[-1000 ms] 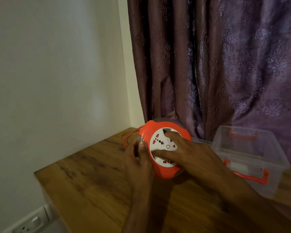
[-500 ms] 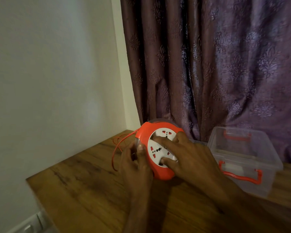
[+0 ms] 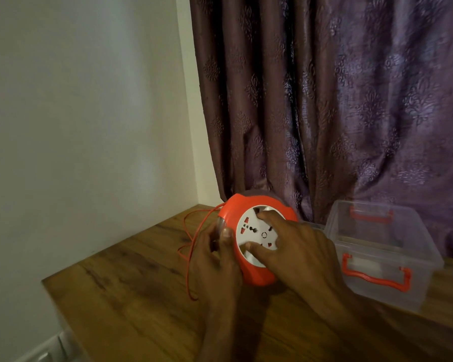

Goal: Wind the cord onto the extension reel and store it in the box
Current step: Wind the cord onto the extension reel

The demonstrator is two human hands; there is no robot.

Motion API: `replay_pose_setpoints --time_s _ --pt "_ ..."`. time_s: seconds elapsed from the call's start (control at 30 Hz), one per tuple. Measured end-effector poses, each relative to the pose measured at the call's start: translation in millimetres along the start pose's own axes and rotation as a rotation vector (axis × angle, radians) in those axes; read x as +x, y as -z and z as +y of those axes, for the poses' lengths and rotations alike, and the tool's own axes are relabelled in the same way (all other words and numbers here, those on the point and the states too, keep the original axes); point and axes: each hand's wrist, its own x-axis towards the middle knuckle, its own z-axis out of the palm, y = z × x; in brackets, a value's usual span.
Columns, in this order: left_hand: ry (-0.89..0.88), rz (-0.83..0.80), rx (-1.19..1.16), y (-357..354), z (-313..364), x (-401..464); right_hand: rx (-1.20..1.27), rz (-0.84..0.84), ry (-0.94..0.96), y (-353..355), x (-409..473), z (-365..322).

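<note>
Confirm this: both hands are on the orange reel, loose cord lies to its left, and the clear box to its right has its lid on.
One thing is wrong: the clear box has no lid on; the head view shows it open at the top. The rest holds: the left hand and right hand are on the orange reel, with loose cord to its left.

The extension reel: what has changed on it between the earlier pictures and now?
The white socket face has turned under the right hand, whose fingers have shifted on it. The loose orange cord now hangs in a longer loop toward the near table edge. The left hand still grips the extension reel at its rim, and the clear box stays empty beside it.
</note>
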Motion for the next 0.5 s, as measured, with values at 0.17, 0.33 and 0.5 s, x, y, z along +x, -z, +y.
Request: replay_pose_setpoints --time_s 0.17,0.33,0.5 --pt "-0.021 -0.044 -0.019 -2.6 0.1 -3.3 0.146 0.044 -0.159 0.7 3.6 3.4" --pt "-0.028 -0.099 -0.037 -5.5 0.1 -3.4 0.162 0.042 -0.217 -2.3 5.4 3.3" --pt "-0.028 -0.106 -0.034 -4.5 -1.6 -1.3 0.122 0.022 -0.216 -2.8 5.4 2.7"
